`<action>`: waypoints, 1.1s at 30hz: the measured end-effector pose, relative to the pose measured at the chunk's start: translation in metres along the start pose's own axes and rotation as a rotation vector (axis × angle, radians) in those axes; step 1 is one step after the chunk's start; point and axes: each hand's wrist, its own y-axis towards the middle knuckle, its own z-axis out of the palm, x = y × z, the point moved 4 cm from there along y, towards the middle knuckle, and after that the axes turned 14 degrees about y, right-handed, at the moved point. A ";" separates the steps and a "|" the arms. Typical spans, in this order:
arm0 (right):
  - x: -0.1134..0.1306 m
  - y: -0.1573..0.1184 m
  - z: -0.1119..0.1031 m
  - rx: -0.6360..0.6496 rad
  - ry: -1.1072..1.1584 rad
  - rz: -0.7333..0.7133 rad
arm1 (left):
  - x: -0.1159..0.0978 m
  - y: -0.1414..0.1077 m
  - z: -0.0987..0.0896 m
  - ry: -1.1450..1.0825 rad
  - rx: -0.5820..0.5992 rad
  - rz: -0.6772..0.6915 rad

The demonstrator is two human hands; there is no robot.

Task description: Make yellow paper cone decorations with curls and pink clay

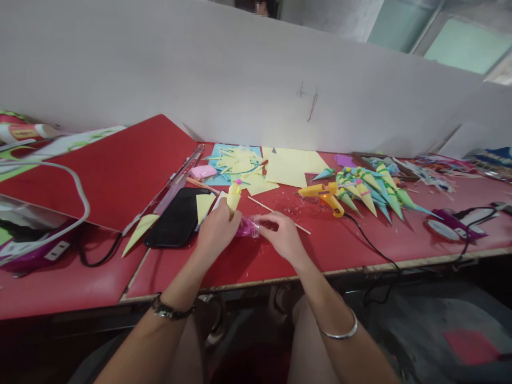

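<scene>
My left hand point(218, 226) is closed around a yellow paper cone point(233, 197) with a pink tip pointing up. A clear plastic packet with pink contents point(248, 228) lies on the red table between my hands. My right hand point(280, 232) pinches the packet's right end with thumb and fingertips. Just left of my left hand are a black phone point(176, 218) and a yellow paper piece point(204, 206) overlapping its edge. A thin wooden stick point(260, 204) lies behind the packet and runs toward the right.
A yellow glue gun point(326, 196) with a black cord lies at right, beside a pile of green, blue and yellow cones point(376, 186). Paper scraps point(240, 160) are at the back; a red board point(120, 160) stands left. Power strips point(44, 253) flank both sides.
</scene>
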 end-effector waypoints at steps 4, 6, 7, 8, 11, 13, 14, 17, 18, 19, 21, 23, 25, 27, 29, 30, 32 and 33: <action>0.005 -0.001 0.002 -0.003 -0.182 -0.047 | -0.002 -0.001 0.000 0.056 0.002 0.007; 0.005 -0.002 0.002 0.014 -0.217 -0.052 | -0.003 -0.002 0.000 0.091 0.005 0.002; 0.005 -0.002 0.002 0.028 -0.229 -0.054 | -0.004 -0.003 0.000 0.103 0.008 0.000; 0.005 -0.002 0.003 0.042 -0.238 -0.059 | -0.004 -0.003 0.000 0.111 0.009 -0.001; 0.004 -0.003 0.003 0.059 -0.260 -0.080 | -0.005 -0.003 0.000 0.139 0.004 0.013; 0.004 -0.003 0.002 0.046 -0.246 -0.083 | -0.006 -0.003 0.000 0.186 -0.013 0.017; 0.005 -0.003 0.002 0.037 -0.219 -0.083 | -0.006 -0.003 0.000 0.213 -0.026 0.018; 0.005 -0.001 -0.004 -0.045 -0.075 -0.068 | -0.008 -0.003 0.000 0.261 -0.048 0.026; 0.005 0.000 -0.008 -0.099 -0.006 -0.053 | -0.008 -0.003 0.000 0.261 -0.049 0.030; 0.005 0.001 -0.012 -0.159 0.078 -0.032 | -0.009 -0.003 0.000 0.255 -0.045 0.033; 0.003 0.002 -0.018 -0.261 0.296 0.027 | -0.009 -0.004 0.000 0.238 -0.034 0.034; 0.001 0.002 -0.019 -0.291 0.566 0.096 | -0.009 -0.004 -0.001 0.212 -0.026 0.034; -0.001 0.003 -0.015 -0.280 0.808 0.172 | -0.008 -0.004 -0.003 0.180 -0.044 0.020; -0.001 0.002 -0.010 -0.261 0.963 0.240 | -0.006 -0.004 -0.006 0.127 -0.104 -0.023; -0.001 0.001 -0.006 -0.247 1.034 0.286 | -0.004 -0.003 -0.008 -0.008 -0.166 -0.049; 0.000 0.001 -0.004 -0.242 1.051 0.300 | -0.004 -0.003 -0.007 -0.128 -0.171 -0.035; 0.001 0.001 -0.003 -0.238 1.068 0.313 | -0.007 -0.003 -0.004 -0.461 -0.105 0.025; 0.002 0.001 -0.002 -0.236 1.071 0.313 | -0.010 -0.003 -0.001 -0.646 -0.045 0.055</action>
